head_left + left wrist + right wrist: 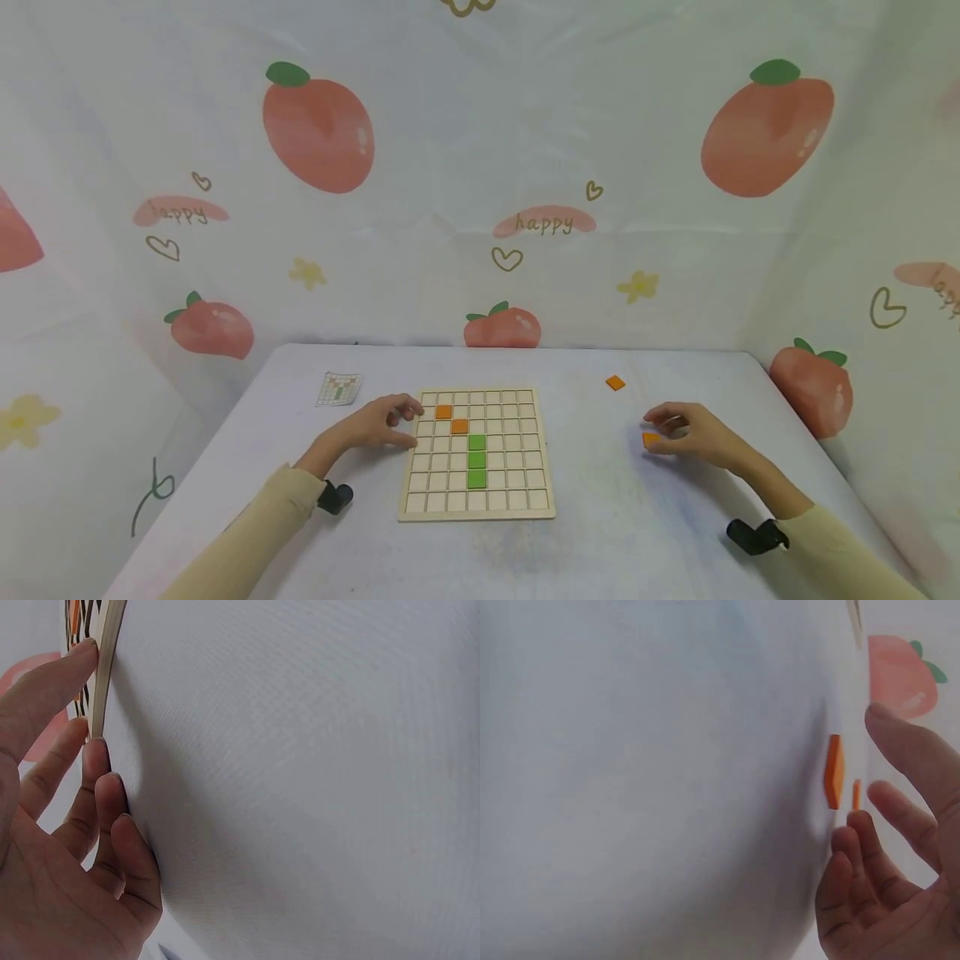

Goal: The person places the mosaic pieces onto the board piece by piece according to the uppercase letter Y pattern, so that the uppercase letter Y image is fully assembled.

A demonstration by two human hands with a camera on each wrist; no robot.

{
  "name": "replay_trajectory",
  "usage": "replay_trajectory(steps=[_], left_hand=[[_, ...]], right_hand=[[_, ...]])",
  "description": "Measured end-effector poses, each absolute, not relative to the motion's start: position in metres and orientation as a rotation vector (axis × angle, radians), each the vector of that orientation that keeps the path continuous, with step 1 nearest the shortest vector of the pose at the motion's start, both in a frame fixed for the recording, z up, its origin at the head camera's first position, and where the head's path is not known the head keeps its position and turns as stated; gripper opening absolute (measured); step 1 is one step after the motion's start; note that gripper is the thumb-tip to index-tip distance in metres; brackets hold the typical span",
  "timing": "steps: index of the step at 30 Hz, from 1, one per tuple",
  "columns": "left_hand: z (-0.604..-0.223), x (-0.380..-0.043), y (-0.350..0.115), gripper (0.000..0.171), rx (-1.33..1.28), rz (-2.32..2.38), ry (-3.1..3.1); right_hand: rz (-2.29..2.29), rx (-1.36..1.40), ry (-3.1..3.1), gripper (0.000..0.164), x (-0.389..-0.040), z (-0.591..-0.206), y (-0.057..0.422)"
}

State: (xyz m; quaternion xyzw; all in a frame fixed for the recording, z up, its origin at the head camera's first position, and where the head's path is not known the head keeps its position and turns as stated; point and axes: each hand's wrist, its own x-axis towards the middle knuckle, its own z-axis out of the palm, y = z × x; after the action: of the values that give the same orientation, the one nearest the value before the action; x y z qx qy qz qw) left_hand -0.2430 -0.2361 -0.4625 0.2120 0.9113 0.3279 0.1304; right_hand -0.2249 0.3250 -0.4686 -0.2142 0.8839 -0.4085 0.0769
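Observation:
My left hand (375, 423) rests its thumb and fingertips on the left edge of a wooden grid board (480, 515), its fingers loosely bent. Two orange square tiles (460, 427) lie diagonally in the board's upper left cells, and three green tiles (477, 460) form a column near the middle. On the right, my right hand (693, 433) hovers with thumb and fingers spread around a loose orange tile (649, 440) on the table. The right wrist view shows that tile (834, 772) apart from the fingertips, with nothing pinched.
Another orange tile (615, 382) lies farther back on the white table (600, 533). A small paper card (339, 389) printed with a coloured grid pattern sits behind the left hand. A curtain (435, 275) with fruit prints hangs behind the table and along its sides.

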Motion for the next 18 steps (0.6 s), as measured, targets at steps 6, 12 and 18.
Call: replay_trajectory(steps=[6,12,18], left_hand=[[-0.463,-0.244,-0.236,0.048,0.614,0.962,2.637],[-0.465,-0.245,-0.237,0.047,0.604,0.967,2.635],[-0.465,-0.245,-0.237,0.047,0.587,0.974,2.631]], right_hand=[[-1.203,-0.592,2.717,0.048,-0.218,-0.473,0.322],[-1.199,-0.554,2.739,0.045,-0.213,-0.472,0.317],[-1.207,-0.557,2.702,0.031,-0.215,-0.473,0.317]])
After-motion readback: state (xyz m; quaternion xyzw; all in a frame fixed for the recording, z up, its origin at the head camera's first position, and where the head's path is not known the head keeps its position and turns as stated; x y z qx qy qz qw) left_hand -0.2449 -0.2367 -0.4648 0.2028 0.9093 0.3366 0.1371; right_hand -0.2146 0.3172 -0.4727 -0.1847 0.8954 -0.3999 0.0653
